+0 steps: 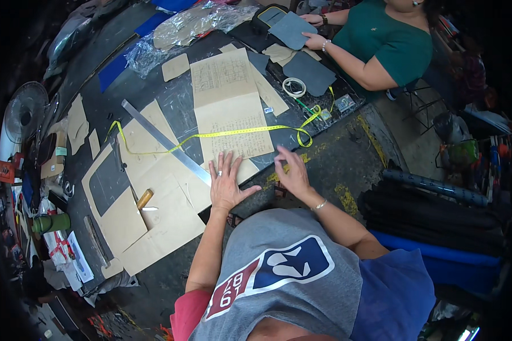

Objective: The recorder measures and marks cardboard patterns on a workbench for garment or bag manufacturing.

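My left hand (pixel 227 186) lies flat with its fingers spread at the table's near edge, over the lower border of a creased brown paper sheet (pixel 227 111) covered in handwriting. Just left of it, the end of a long metal ruler (pixel 168 142) reaches toward my wrist. My right hand (pixel 293 175) is raised off the table edge, fingers apart and slightly bent, with nothing visible in it. A yellow tape measure (pixel 233 134) runs across the paper and the ruler, curling into loops near the table's right edge.
Brown card patterns (pixel 159 233) and a wooden-handled tool (pixel 145 198) lie to the left. At the far right, a person in a green shirt (pixel 389 45) holds a grey panel (pixel 291 30) by a black pouch (pixel 267 18). A fan (pixel 25 116) stands left; dark fabric rolls (pixel 432 216) lie right.
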The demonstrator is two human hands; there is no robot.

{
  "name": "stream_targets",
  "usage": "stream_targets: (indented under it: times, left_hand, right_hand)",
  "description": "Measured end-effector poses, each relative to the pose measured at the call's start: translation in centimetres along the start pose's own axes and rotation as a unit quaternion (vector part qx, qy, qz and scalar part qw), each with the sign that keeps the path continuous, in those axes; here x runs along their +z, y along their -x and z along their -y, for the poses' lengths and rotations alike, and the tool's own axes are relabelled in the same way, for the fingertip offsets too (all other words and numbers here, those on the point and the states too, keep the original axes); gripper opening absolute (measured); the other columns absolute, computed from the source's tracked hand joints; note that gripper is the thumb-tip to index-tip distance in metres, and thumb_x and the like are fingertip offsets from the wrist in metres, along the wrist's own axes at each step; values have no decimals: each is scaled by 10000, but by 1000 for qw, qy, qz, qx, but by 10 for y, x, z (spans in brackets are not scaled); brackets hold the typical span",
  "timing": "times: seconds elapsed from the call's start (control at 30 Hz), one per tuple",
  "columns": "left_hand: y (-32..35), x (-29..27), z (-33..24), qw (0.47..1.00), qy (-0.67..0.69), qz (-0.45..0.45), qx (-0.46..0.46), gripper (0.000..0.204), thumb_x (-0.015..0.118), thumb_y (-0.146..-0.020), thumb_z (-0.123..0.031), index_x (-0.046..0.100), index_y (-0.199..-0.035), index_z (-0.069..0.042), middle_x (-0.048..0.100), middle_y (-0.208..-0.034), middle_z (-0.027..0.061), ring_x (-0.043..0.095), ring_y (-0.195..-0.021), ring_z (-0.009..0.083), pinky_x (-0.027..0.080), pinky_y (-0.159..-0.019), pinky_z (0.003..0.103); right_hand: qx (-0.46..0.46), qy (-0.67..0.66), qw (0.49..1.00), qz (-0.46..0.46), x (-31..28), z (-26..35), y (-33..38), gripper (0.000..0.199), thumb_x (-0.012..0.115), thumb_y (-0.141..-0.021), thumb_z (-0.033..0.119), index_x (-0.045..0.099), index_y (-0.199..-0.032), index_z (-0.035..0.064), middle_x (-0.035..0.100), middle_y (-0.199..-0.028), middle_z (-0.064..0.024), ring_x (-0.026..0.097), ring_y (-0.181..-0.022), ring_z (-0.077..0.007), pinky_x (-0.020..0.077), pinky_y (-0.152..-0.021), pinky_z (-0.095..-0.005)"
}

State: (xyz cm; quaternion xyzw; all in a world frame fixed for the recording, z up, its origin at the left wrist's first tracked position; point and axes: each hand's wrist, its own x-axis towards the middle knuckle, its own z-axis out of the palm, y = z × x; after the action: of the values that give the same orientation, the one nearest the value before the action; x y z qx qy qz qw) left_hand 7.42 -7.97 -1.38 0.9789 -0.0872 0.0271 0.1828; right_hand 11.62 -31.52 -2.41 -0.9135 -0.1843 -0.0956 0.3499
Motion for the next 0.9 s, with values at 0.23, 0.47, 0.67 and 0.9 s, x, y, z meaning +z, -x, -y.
stream_targets:
  times: [0.23,0.47,0.67,0.9]
  left_hand:
    - [0,0,0,1000,-5,-11,3,1080,685,-657,-774,428,-1464,-105,333,-1557,163,184,-1500,369,73,-1195,622]
    - [1,2,-1,1000,-11,-4,-9,1087,648,-670,-808,417,-1475,-114,327,-1560,171,175,-1502,370,61,-1197,618]
    - [0,4,-1,1000,-21,-7,-12,1024,628,-728,-776,422,-1471,-103,333,-1558,171,184,-1499,371,71,-1200,611]
    - [-1,2,-3,1000,-7,-7,-5,960,675,-752,-700,445,-1454,-87,349,-1550,157,207,-1496,355,83,-1201,604]
  right_hand:
    - [103,-379,919,-46,-45,59,-142,853,607,-917,68,61,-1568,-3,601,-675,-26,507,-532,-56,430,-510,-210]
    - [98,-441,892,8,-65,86,-173,538,567,-928,86,427,-1441,6,616,-750,9,541,-598,-31,429,-509,-182]
    - [-34,-94,985,141,-18,39,-99,398,688,-882,266,664,-1151,-25,697,-1023,-175,669,-980,-329,526,-900,-398]
    - [88,-26,953,287,-31,37,-35,571,700,-869,320,580,-1297,-38,502,-1393,-287,447,-1338,-414,373,-1122,-440]
